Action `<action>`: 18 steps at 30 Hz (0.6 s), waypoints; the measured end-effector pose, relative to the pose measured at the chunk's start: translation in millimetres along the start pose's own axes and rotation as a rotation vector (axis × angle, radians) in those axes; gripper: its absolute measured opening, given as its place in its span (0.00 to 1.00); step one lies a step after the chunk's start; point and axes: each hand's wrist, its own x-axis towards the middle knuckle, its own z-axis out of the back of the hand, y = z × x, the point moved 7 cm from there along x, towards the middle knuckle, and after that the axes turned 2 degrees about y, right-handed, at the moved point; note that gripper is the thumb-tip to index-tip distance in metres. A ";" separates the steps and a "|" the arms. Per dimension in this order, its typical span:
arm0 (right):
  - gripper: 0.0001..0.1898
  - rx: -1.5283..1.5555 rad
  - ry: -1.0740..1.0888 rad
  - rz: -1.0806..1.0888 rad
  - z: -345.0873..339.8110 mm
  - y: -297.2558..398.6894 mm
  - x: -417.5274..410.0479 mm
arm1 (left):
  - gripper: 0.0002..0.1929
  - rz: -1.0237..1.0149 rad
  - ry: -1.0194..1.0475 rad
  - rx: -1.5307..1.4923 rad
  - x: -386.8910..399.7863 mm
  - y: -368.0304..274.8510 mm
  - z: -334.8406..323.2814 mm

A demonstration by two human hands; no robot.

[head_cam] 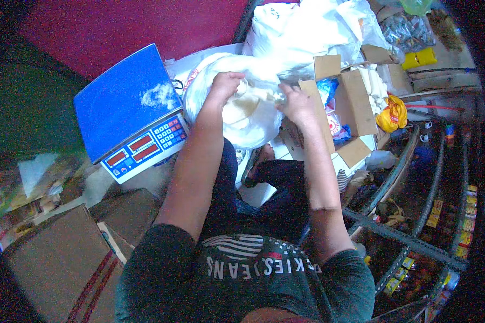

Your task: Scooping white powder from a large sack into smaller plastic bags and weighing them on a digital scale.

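Observation:
A large white plastic sack (250, 125) stands before me with its mouth spread, and something pale shows inside. My left hand (226, 85) is at the left part of its mouth, fingers pointing right; its grip is unclear. At the right part of the mouth, my right hand (297, 103) has bent fingers around a bit of thin, clear-looking plastic. To the left is a digital weighing scale (145, 149) with a blue platform bearing a smear of white powder. An open cardboard box (359, 103) holding blue and printed plastic packets is just right of my right hand.
Full white bags (291, 32) stand behind the sack. White rolls (374, 87) and a yellow plastic bag (392, 114) lie beyond the box. Metal shelving (400, 238) with small packets fills the right side. Flat cardboard (64, 258) is at lower left, near a red wall or panel (145, 28) higher up.

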 end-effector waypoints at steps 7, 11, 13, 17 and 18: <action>0.40 0.067 -0.079 0.152 -47.0 26.3 2.0 | 0.16 -0.010 -0.008 0.005 -8.0 -1.0 -0.4; 0.21 0.303 -0.096 0.275 -50.7 41.4 9.8 | 0.17 -0.057 0.087 0.033 -15.5 -10.5 -23.0; 0.12 0.301 -0.153 0.277 -48.8 44.5 13.3 | 0.18 -0.055 0.088 0.043 -19.2 -13.9 -25.3; 0.08 0.491 -0.141 0.248 -55.5 37.1 18.1 | 0.18 -0.007 0.095 0.093 -29.5 -11.0 -28.5; 0.07 0.541 -0.189 0.278 -53.5 35.4 17.0 | 0.17 -0.028 0.079 0.053 -30.8 -12.4 -27.9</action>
